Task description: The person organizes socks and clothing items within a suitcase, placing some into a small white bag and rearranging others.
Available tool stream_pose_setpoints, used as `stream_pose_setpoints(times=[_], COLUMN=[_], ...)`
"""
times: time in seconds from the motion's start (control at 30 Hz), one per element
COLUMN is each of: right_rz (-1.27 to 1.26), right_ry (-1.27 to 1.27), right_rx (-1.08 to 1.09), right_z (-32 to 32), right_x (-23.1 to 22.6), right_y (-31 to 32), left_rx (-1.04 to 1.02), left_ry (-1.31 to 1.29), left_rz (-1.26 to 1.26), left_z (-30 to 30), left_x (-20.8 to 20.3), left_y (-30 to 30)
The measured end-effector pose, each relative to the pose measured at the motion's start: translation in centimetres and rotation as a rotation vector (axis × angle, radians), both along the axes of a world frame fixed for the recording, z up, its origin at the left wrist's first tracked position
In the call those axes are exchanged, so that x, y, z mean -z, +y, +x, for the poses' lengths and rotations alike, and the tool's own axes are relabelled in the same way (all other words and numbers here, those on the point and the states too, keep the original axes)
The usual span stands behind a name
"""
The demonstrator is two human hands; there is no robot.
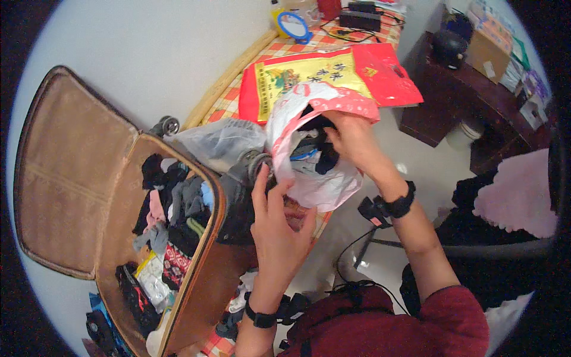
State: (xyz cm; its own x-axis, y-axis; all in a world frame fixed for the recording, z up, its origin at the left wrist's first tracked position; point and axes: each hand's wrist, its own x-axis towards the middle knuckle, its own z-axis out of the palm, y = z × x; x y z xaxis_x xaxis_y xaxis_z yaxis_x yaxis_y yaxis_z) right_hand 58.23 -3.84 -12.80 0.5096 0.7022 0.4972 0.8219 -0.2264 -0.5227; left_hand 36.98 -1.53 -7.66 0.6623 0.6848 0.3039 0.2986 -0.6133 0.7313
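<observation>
A white and pink plastic bag [324, 193] stands with its mouth towards me, dark clothes [309, 146] bunched inside. Over its right rim my right hand [355, 143] reaches into the mouth, fingers curled at the dark cloth. What they grip, if anything, is hidden. My left hand [276, 223] is open beside the bag's lower left side, fingers stretched upward and thumb apart. Its fingertips lie near the bag and a suitcase wheel [260, 165]. To the left, the brown-lined suitcase [205, 244] lies open, with socks and other small garments [178, 199] in it.
Behind the bag, a red and yellow package [333, 71] lies on the checked tablecloth [223, 110]. A clear plastic bag [220, 143] touches the suitcase. Farther back are a blue-framed mirror [294, 27] and a black adapter [360, 22]. Right, a dark desk [440, 101] holds a cardboard box [489, 53].
</observation>
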Motion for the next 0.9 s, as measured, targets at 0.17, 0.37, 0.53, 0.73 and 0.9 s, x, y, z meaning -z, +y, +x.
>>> stream_pose_setpoints(times=[0.17, 0.37, 0.53, 0.73, 0.9], right_rz=[0.270, 0.452, 0.537, 0.415, 0.265], right_ry=[-0.012, 0.330, 0.396, 0.024, -0.126], right_rx=[-0.064, -0.170, -0.340, -0.568, -0.665], right_z=[-1.4, -4.1, -7.1, -12.4, -16.7], right_x=[-2.3, -6.9, -11.6, -16.7, -19.3], right_y=[-2.2, -4.0, -4.4, -4.3, -2.0], left_rx=[-0.011, 0.106, -0.075, 0.074, -0.104], left_ry=[0.061, -0.160, -0.311, -0.407, -0.425], left_rz=[-0.114, -0.560, -0.641, -0.375, -0.369], left_z=[-4.0, -10.5, -15.9, -23.1, -27.7], left_x=[-2.2, -4.7, -8.0, -8.1, -8.5], left_y=[-1.5, -1.7, -3.9, -3.7, -4.4])
